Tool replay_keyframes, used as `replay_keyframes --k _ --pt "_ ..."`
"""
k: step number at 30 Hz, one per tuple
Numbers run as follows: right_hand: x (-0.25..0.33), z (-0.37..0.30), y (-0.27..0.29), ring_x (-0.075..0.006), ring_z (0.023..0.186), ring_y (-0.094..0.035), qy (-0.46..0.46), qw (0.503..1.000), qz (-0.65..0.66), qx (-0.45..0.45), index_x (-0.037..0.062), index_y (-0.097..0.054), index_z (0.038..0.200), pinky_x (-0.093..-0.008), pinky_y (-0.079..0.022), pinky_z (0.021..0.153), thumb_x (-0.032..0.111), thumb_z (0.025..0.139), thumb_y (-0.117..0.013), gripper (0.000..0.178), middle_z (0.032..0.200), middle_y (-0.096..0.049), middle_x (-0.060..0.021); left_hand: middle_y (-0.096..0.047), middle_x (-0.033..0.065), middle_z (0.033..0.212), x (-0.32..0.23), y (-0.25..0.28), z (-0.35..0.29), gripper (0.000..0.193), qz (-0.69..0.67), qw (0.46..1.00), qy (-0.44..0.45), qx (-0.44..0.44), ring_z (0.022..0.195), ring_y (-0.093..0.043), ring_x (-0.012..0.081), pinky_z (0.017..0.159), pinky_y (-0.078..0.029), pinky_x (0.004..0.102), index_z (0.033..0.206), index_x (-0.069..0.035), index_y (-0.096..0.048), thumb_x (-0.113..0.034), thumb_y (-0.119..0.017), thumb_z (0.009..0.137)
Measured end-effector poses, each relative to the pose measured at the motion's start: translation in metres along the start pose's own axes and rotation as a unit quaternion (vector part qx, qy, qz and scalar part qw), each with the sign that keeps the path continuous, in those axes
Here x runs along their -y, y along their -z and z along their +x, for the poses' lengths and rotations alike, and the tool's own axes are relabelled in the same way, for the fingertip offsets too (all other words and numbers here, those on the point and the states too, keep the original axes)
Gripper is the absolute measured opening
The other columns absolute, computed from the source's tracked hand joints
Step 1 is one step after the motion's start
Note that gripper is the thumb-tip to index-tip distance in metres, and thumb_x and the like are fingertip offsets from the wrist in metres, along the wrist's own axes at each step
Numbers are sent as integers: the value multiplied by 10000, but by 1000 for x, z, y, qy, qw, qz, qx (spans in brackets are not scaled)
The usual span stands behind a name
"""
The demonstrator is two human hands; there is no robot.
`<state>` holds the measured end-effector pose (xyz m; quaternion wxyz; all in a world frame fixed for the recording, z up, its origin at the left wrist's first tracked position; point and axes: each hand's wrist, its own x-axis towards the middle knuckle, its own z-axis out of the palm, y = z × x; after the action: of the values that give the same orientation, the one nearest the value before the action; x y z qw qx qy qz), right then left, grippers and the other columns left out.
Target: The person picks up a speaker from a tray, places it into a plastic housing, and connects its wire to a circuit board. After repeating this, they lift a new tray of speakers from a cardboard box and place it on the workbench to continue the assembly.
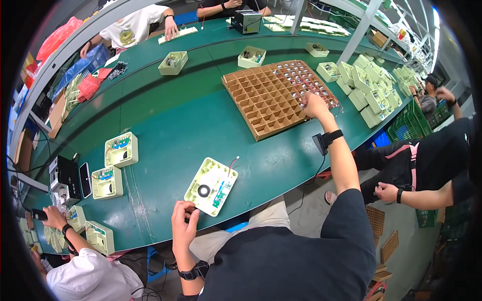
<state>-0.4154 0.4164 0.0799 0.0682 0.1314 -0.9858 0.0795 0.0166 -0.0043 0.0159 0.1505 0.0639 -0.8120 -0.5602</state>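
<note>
A pale green plastic housing (pixel 204 174) lies open side up on the bench before me. Inside it sit a round black-ringed speaker (pixel 203 190) and a green circuit board (pixel 219 200); a thin red wire with a white plug sticks out past its far edge. My left hand (pixel 184 220) is at the housing's near left corner, fingers loosely curled, thumb apart. Farther right, my right hand (pixel 315 105) reaches down into a cardboard divider tray (pixel 256 108), fingers pinched together. Small silvery parts with red wires (pixel 296 75) fill the tray's right side. Whatever my fingertips hold is hidden.
Similar housings stand at left (pixel 122 150) and beyond the tray (pixel 251 57); a heap of housings (pixel 371 93) lies right. A phone (pixel 86 179) and black device (pixel 65 178) are at left. Co-workers sit left and across; another person (pixel 427 170) stands right. Metal posts (pixel 359 32) rise behind.
</note>
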Motion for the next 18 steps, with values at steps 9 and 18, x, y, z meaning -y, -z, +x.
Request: replay_keyframes --k 9,18 --pt "16 7 58 -145 698 -589 42 770 629 93 132 -466 879 -290 -461 654 -32 856 -653 250 861 -650 -14 -590 76 893 -13 -4 9 224 29 998 5 -51 758 -601 153 634 -471 256 1136 -2 -633 -17 -704 923" --pt "185 -114 53 -200 679 -652 131 534 762 342 106 -439 904 -310 -518 574 -21 900 -673 266 901 -601 -81 -602 50 853 -89 -34 49 365 46 989 -132 -49 710 -577 122 609 -452 265 1175 -8 -650 -2 -779 833"
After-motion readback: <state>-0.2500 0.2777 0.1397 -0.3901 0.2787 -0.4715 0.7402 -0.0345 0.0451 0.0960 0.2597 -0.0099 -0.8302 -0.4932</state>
